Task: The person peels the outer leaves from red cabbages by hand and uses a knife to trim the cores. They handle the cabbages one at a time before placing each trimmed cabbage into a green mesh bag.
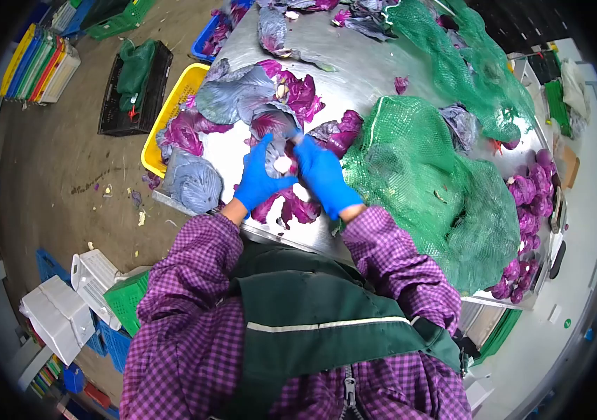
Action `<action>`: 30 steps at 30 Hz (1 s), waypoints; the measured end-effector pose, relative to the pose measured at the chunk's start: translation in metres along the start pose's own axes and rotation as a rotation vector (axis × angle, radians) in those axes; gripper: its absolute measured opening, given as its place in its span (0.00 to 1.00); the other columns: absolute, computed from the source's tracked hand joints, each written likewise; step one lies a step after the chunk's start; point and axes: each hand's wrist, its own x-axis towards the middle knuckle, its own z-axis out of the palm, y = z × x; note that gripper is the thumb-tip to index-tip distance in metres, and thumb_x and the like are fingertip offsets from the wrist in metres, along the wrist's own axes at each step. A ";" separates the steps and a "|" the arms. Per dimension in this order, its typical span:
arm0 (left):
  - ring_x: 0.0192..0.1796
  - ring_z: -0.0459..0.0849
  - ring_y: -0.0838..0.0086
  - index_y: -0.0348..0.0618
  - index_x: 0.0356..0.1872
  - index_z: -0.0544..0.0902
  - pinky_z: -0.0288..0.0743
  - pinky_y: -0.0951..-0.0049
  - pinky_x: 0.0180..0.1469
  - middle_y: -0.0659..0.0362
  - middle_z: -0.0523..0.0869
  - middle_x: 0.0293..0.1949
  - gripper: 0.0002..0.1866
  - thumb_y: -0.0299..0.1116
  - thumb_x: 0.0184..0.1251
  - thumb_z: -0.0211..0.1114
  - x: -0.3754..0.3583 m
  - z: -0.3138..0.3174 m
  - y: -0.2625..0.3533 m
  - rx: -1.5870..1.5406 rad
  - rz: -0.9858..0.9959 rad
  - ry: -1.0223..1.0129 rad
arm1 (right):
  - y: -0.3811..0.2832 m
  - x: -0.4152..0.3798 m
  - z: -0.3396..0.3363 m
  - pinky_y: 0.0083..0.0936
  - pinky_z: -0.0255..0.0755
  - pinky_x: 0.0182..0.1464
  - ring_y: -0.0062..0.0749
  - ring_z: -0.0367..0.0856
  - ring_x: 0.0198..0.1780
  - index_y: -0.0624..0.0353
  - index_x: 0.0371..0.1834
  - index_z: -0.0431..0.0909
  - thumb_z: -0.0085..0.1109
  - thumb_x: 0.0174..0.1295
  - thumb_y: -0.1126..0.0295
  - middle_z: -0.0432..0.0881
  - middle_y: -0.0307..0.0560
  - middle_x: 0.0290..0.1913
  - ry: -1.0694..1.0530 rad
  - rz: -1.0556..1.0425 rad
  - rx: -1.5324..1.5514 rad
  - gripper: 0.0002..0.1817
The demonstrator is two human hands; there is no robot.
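My left hand (262,175), in a blue glove, curves round the side of a red cabbage (282,165) whose pale cut stem faces up. Opposite it, my right hand (323,176), gloved too, has its fingers closed beside the cabbage. Its fingertips are blurred, and what they grip is hidden. Just beyond both hands lies a loose purple-grey outer leaf (274,120). More torn leaves (291,206) lie under my wrists on the metal table (375,66). A whole cabbage with grey-purple leaves (195,183) rests by the table's left edge.
Left of the table stands a yellow crate (172,115) with leaves in it. A green mesh sack (417,175) spreads on the right, with another mesh sack (466,63) behind it. Several trimmed purple cabbages (529,196) line the right edge. A black crate (134,115) sits on the floor.
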 end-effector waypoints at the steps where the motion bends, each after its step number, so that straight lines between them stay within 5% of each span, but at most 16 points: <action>1: 0.62 0.71 0.65 0.36 0.68 0.58 0.66 0.64 0.64 0.49 0.70 0.62 0.53 0.35 0.38 0.81 -0.001 0.004 0.004 -0.001 0.007 -0.005 | 0.013 0.009 0.007 0.42 0.75 0.41 0.59 0.81 0.40 0.54 0.65 0.67 0.44 0.70 0.55 0.78 0.66 0.50 0.222 0.125 0.247 0.24; 3: 0.64 0.67 0.56 0.39 0.70 0.56 0.58 0.59 0.67 0.45 0.67 0.62 0.58 0.49 0.35 0.80 -0.011 0.006 0.013 0.147 0.156 -0.052 | 0.067 0.035 0.049 0.42 0.74 0.42 0.63 0.79 0.41 0.65 0.54 0.74 0.44 0.70 0.57 0.81 0.65 0.44 0.341 0.182 0.327 0.22; 5: 0.66 0.65 0.57 0.41 0.71 0.55 0.58 0.59 0.67 0.45 0.66 0.64 0.58 0.46 0.38 0.80 -0.014 0.001 0.019 0.153 0.166 -0.092 | 0.092 0.045 0.061 0.36 0.74 0.33 0.51 0.81 0.30 0.66 0.51 0.74 0.44 0.71 0.57 0.83 0.57 0.35 0.249 0.208 0.379 0.21; 6: 0.66 0.65 0.59 0.41 0.71 0.54 0.61 0.59 0.66 0.46 0.65 0.64 0.57 0.44 0.40 0.80 -0.019 0.002 0.015 -0.043 0.105 -0.042 | 0.054 0.030 0.031 0.24 0.69 0.22 0.30 0.75 0.19 0.62 0.50 0.75 0.44 0.72 0.58 0.81 0.45 0.27 0.121 0.345 0.687 0.18; 9: 0.61 0.71 0.65 0.42 0.71 0.52 0.74 0.66 0.56 0.48 0.66 0.64 0.52 0.40 0.49 0.77 -0.032 -0.009 0.007 -0.485 -0.397 0.067 | 0.025 0.004 0.008 0.14 0.62 0.18 0.14 0.66 0.15 0.57 0.52 0.75 0.44 0.72 0.58 0.78 0.37 0.24 0.093 0.382 0.924 0.16; 11: 0.60 0.73 0.67 0.42 0.70 0.55 0.75 0.66 0.55 0.48 0.67 0.63 0.46 0.39 0.53 0.75 -0.033 -0.028 0.053 -0.788 -0.713 0.105 | 0.022 -0.009 0.014 0.15 0.62 0.18 0.15 0.67 0.16 0.55 0.57 0.73 0.46 0.72 0.58 0.81 0.38 0.25 0.067 0.421 1.003 0.18; 14: 0.56 0.76 0.67 0.42 0.68 0.58 0.77 0.66 0.53 0.49 0.69 0.61 0.39 0.35 0.58 0.71 -0.035 -0.023 0.070 -1.021 -0.686 0.252 | -0.006 -0.040 0.024 0.16 0.63 0.19 0.16 0.66 0.16 0.57 0.63 0.69 0.48 0.71 0.55 0.85 0.41 0.31 -0.092 0.225 0.910 0.24; 15: 0.56 0.76 0.67 0.42 0.68 0.58 0.77 0.66 0.53 0.49 0.69 0.61 0.39 0.35 0.58 0.71 -0.036 -0.022 0.060 -1.022 -0.684 0.261 | -0.025 -0.048 0.019 0.17 0.64 0.20 0.17 0.64 0.14 0.61 0.55 0.75 0.47 0.71 0.54 0.84 0.41 0.27 -0.060 0.252 0.914 0.22; 17: 0.54 0.78 0.68 0.41 0.68 0.59 0.78 0.68 0.52 0.51 0.71 0.59 0.36 0.30 0.61 0.68 -0.031 -0.021 0.032 -0.998 -0.457 0.304 | -0.013 -0.054 -0.010 0.18 0.60 0.15 0.18 0.66 0.14 0.58 0.48 0.78 0.45 0.70 0.49 0.78 0.40 0.21 -0.142 0.511 0.906 0.23; 18: 0.54 0.78 0.70 0.40 0.67 0.59 0.77 0.71 0.53 0.52 0.73 0.57 0.34 0.26 0.61 0.66 -0.030 -0.027 0.028 -0.859 -0.274 0.291 | 0.022 -0.055 0.004 0.18 0.59 0.14 0.19 0.65 0.12 0.57 0.46 0.79 0.44 0.69 0.46 0.75 0.39 0.18 -0.041 0.447 1.149 0.25; 19: 0.56 0.77 0.68 0.40 0.66 0.62 0.74 0.69 0.57 0.51 0.73 0.58 0.38 0.29 0.56 0.72 -0.029 -0.040 0.049 -0.813 -0.179 0.238 | 0.048 -0.051 0.004 0.17 0.59 0.15 0.19 0.64 0.13 0.58 0.46 0.78 0.44 0.70 0.49 0.77 0.40 0.20 -0.004 0.620 1.269 0.23; 21: 0.61 0.73 0.65 0.42 0.65 0.65 0.69 0.64 0.63 0.51 0.72 0.61 0.42 0.34 0.47 0.77 -0.019 -0.042 0.025 -0.122 0.252 0.198 | 0.060 -0.052 0.004 0.16 0.69 0.24 0.19 0.69 0.16 0.59 0.59 0.72 0.45 0.72 0.55 0.83 0.46 0.29 0.230 0.537 1.186 0.22; 23: 0.66 0.67 0.64 0.38 0.69 0.60 0.57 0.65 0.70 0.52 0.69 0.64 0.54 0.39 0.38 0.82 -0.016 -0.046 0.023 0.204 0.262 -0.021 | 0.026 -0.054 -0.010 0.20 0.72 0.29 0.24 0.75 0.22 0.54 0.66 0.64 0.45 0.71 0.54 0.84 0.50 0.35 0.243 0.397 0.946 0.25; 27: 0.65 0.69 0.63 0.41 0.69 0.61 0.63 0.65 0.66 0.50 0.70 0.63 0.54 0.41 0.38 0.82 -0.010 -0.029 -0.001 -0.163 0.117 0.014 | 0.011 -0.046 -0.010 0.35 0.76 0.42 0.47 0.83 0.44 0.41 0.76 0.44 0.49 0.69 0.55 0.81 0.60 0.49 0.079 -0.071 0.330 0.35; 28: 0.64 0.70 0.64 0.41 0.69 0.60 0.65 0.66 0.65 0.50 0.70 0.63 0.55 0.42 0.38 0.82 -0.009 -0.029 -0.005 -0.224 0.038 -0.003 | 0.009 -0.045 -0.009 0.41 0.73 0.50 0.57 0.80 0.50 0.41 0.75 0.46 0.49 0.68 0.57 0.77 0.62 0.55 -0.004 -0.109 0.231 0.35; 30: 0.62 0.71 0.65 0.40 0.69 0.60 0.66 0.68 0.64 0.50 0.71 0.61 0.55 0.43 0.38 0.82 -0.007 -0.028 -0.015 -0.263 0.021 -0.029 | 0.005 -0.040 -0.006 0.40 0.73 0.50 0.57 0.79 0.50 0.41 0.75 0.46 0.49 0.68 0.56 0.74 0.61 0.58 -0.053 -0.181 0.183 0.34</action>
